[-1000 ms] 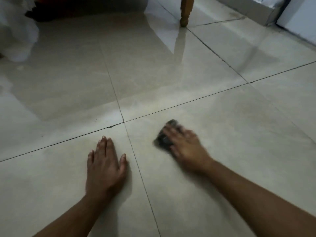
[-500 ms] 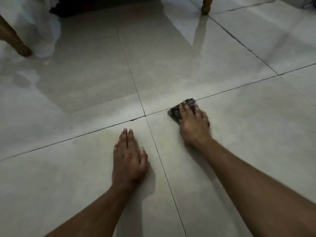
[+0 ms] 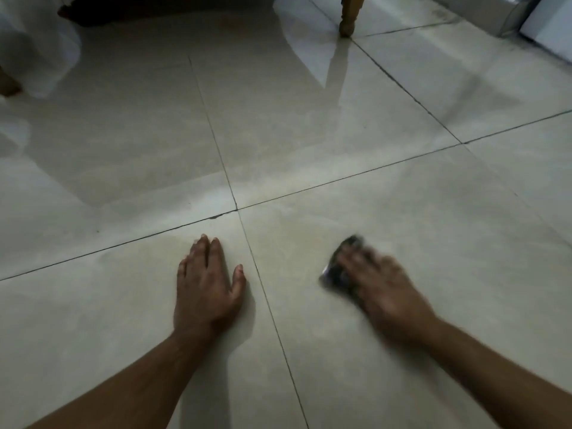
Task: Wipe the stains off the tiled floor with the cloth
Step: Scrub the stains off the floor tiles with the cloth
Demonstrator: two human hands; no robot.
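Observation:
A small dark cloth [image 3: 336, 273] lies on the pale glossy tiled floor [image 3: 309, 125], on the near right tile. My right hand [image 3: 385, 291] presses down on it with the fingers laid over its top; the hand and cloth are motion-blurred. My left hand [image 3: 206, 286] rests flat on the near left tile, fingers straight, just left of the grout line. No distinct stain shows on the tiles; a small dark chip marks the grout near the tile crossing [image 3: 216, 216].
A wooden furniture leg [image 3: 348, 18] stands on the floor at the top centre. White fabric [image 3: 37, 48] hangs at the top left. White box-like objects [image 3: 548, 29] sit in the top right corner. Dark grout lines cross between my hands.
My right hand has pulled the cloth back from the grout line toward me and to the right. My left hand stays flat in place.

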